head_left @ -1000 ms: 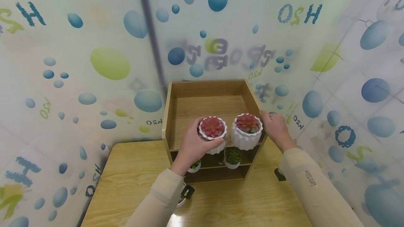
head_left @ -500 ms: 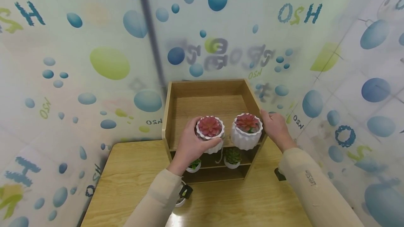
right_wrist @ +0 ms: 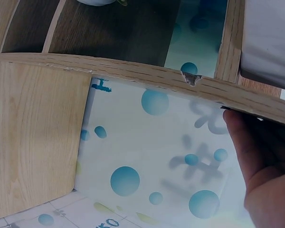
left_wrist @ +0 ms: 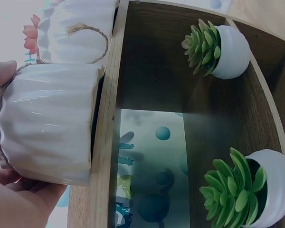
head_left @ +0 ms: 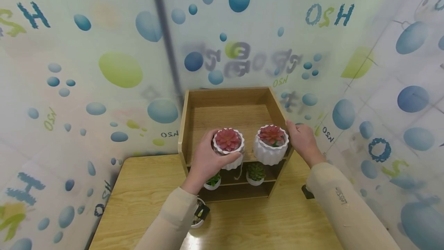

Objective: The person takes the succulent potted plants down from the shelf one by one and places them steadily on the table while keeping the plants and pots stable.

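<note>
My left hand (head_left: pixel 204 161) grips a white ribbed pot (left_wrist: pixel 50 123) holding a red succulent (head_left: pixel 227 139), at the front of the top tier of a wooden shelf (head_left: pixel 225 113). Twine circles the pot's upper part. Its base sits close against the tier board in the left wrist view; I cannot tell whether it touches. To its right stands a matching white pot (head_left: pixel 270 152) with a red succulent. My right hand (head_left: pixel 305 142) holds the shelf's right side panel (right_wrist: pixel 147 76) near its front edge, some fingers hidden behind it in the right wrist view.
Two small white pots with green succulents (left_wrist: pixel 237 190) stand on a lower tier. Another small pot (head_left: pixel 197 223) sits on the wooden table (head_left: pixel 149 188), partly behind my left sleeve. Patterned walls (head_left: pixel 118 68) enclose the back and right.
The left hand has slid its pot a little leftward, widening the gap to the other red succulent. A loose twine end has come into view below it. My right hand stays put.
</note>
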{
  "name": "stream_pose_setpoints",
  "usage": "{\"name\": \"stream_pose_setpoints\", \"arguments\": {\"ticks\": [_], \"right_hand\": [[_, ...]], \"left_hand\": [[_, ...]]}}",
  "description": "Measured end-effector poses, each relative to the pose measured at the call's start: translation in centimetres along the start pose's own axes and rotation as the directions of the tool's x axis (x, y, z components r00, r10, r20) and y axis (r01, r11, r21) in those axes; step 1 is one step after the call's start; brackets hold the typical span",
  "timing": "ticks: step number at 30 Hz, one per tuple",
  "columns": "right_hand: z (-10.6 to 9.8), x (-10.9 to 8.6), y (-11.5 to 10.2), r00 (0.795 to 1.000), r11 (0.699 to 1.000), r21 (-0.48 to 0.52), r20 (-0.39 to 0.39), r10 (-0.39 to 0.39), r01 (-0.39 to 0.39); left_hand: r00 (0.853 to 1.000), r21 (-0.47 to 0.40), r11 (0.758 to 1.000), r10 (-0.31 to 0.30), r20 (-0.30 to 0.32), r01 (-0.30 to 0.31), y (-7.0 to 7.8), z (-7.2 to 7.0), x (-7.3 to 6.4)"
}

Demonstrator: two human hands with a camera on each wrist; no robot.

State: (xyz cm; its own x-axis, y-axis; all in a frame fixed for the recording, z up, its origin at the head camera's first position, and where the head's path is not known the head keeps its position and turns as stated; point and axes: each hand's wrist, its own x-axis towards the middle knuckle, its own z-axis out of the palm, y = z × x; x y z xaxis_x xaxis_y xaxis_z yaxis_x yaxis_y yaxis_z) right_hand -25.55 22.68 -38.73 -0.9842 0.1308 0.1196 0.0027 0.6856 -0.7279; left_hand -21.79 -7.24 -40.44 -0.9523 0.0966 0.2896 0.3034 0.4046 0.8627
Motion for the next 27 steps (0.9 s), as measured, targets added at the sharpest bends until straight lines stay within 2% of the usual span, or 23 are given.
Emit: {"name": "stream_pose_setpoints", "arguments": {"ticks": [14, 27], "right_hand": [[0.10, -0.05, -0.04, 1.000, 1.000, 0.002, -0.010, 0.008, -0.008], [0.84, -0.30, -0.48, 0.995, 1.000, -0.007, -0.103, 0.017, -0.018]], "left_hand": [[0.999, 0.020, 1.000, -0.016, -0.029, 0.017, -0.02, -0.29, 0.11], [0.998, 0.024, 0.999, -0.040, -0.041, 0.041, -0.05, -0.34, 0.12]]}}
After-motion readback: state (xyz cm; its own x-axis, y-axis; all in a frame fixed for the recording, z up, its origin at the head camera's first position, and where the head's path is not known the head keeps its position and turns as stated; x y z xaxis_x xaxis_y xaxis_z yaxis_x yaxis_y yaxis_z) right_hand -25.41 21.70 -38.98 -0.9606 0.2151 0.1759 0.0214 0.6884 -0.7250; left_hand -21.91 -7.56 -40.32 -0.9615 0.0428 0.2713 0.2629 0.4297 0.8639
